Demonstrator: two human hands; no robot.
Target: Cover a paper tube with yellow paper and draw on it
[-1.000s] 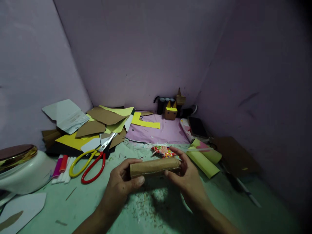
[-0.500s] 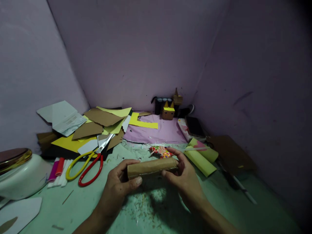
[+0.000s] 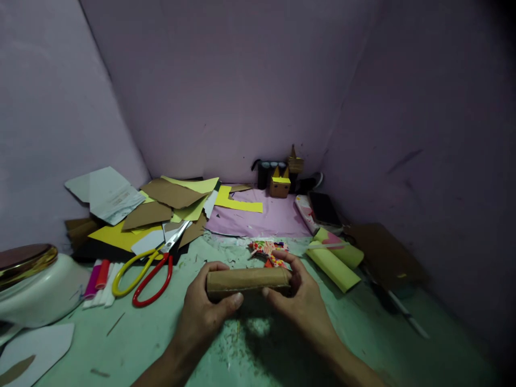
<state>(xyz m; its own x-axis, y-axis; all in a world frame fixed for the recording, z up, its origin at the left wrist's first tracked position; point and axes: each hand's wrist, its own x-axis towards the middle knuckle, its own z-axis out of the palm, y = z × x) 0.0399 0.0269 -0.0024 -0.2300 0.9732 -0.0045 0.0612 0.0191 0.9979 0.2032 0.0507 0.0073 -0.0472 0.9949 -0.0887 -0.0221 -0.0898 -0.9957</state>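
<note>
A brown cardboard box [image 3: 248,279], long and narrow, is held level above the green tabletop. Its left end sits in my left hand [image 3: 207,301], thumb along the near lower edge and fingers behind. My right hand [image 3: 300,293] grips the right end, with the thumb at the front and the index finger raised over the far side. Just beyond the box lies a small floral-patterned piece [image 3: 268,248], partly covered by my right fingers. Scissors [image 3: 163,255] with one yellow and one red handle lie to the left, blades resting on paper scraps.
Cardboard and paper scraps [image 3: 169,193] are heaped at the back left. Marker-like sticks [image 3: 99,279] lie by a white rounded object [image 3: 36,293]. Rolled yellow-green paper [image 3: 332,263], a phone [image 3: 323,208] and a brown board [image 3: 387,252] are on the right. A small eared cardboard figure [image 3: 279,185] stands behind.
The box has tilted to nearly level, its right end dropping slightly. Both hands keep their hold, and more of the floral piece shows. The whole view has shifted a little.
</note>
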